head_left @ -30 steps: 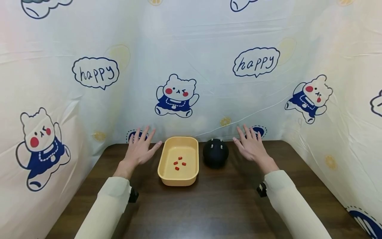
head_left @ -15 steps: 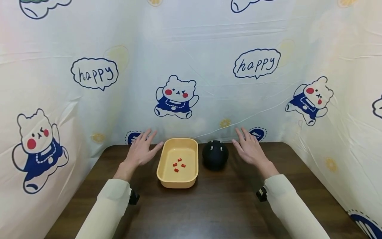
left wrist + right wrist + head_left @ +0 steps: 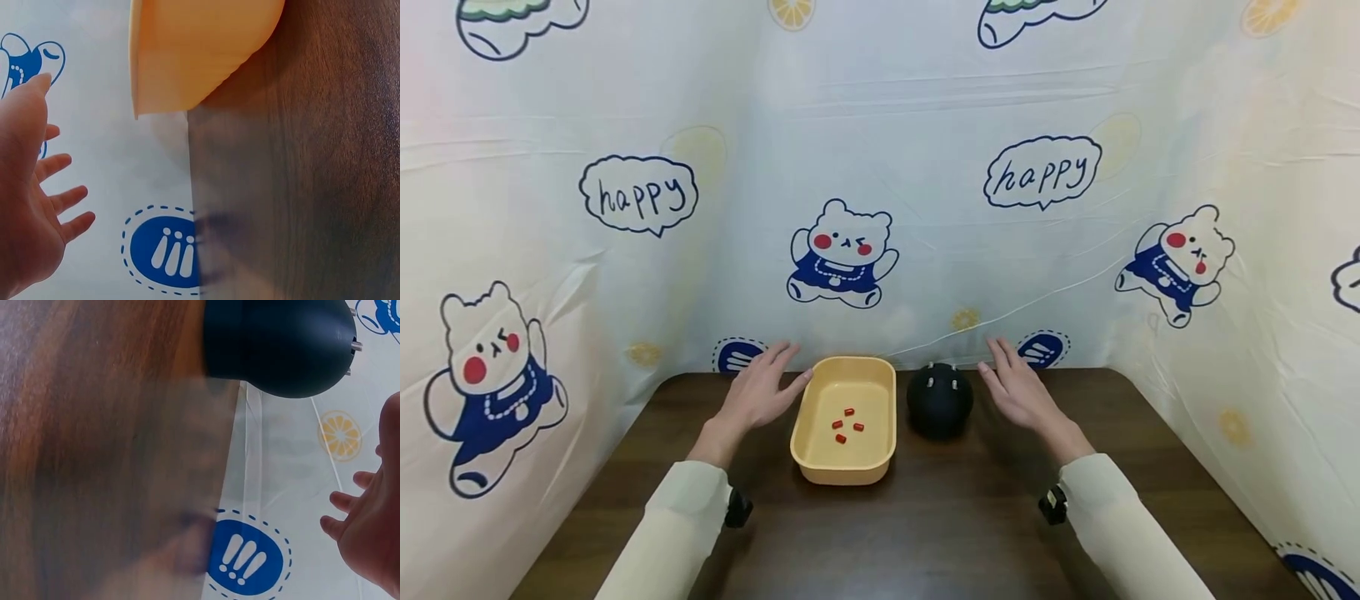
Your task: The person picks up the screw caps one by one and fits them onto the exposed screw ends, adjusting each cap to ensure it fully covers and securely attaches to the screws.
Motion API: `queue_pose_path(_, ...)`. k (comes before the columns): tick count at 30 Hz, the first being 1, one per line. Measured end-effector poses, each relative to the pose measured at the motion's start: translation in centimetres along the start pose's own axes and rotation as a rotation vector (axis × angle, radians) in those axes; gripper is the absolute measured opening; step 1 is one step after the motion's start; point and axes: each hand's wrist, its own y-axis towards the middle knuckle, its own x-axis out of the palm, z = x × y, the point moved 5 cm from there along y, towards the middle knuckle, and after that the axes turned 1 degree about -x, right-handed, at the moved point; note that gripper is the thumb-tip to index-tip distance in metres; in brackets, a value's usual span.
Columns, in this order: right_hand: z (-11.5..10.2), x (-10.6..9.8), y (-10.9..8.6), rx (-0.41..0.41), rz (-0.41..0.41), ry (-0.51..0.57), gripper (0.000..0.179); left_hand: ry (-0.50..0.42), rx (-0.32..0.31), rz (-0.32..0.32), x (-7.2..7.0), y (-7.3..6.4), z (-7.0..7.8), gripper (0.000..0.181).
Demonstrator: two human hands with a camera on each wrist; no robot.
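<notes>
My left hand (image 3: 758, 393) is held with fingers extended at the left of a yellow tray (image 3: 805, 465), its thumb tip near the tray's upper left rim. Several small red pieces (image 3: 837, 425) lie on the tray's floor. Just right of the tray sits a black rounded object (image 3: 938, 408) with small metal pins on top; in the right wrist view its dome (image 3: 294, 350) shows pins sticking out. My right hand (image 3: 1018, 393), fingers loosely straight, is to the right of that dome and apart from it. Neither hand holds anything.
The dark wooden table (image 3: 895, 550) stretches toward me in front of the tray. Behind it hangs a pale printed curtain (image 3: 925, 250) that also runs along both sides. A small black device (image 3: 739, 508) sits at the left cuff and another black device (image 3: 1052, 505) at the right.
Both hands have moved slightly inward, toward the tray and the black object, with their fingers less spread. The whole scene sits a little lower in the head view.
</notes>
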Motion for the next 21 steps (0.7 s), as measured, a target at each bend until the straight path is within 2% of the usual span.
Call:
queue_pose_path(7, -0.5, 0.6, -0.1, 0.03, -0.004, 0.085, 0.066, -0.018, 0.026, 0.0, -0.1, -0.1, 0.7, 0.07)
queue_pose_path(14, -1.0, 1.4, -0.2, 0.038, -0.011, 0.185, 0.068, -0.055, 0.017, 0.009, -0.1, -0.1, 1.6, 0.062)
queue_pose_path(21, -1.3, 2.6, -0.3, 0.054, -0.032, 0.197, 0.069, -0.1, 0.05, 0.018, 0.3, 0.2, 2.3, 0.052)
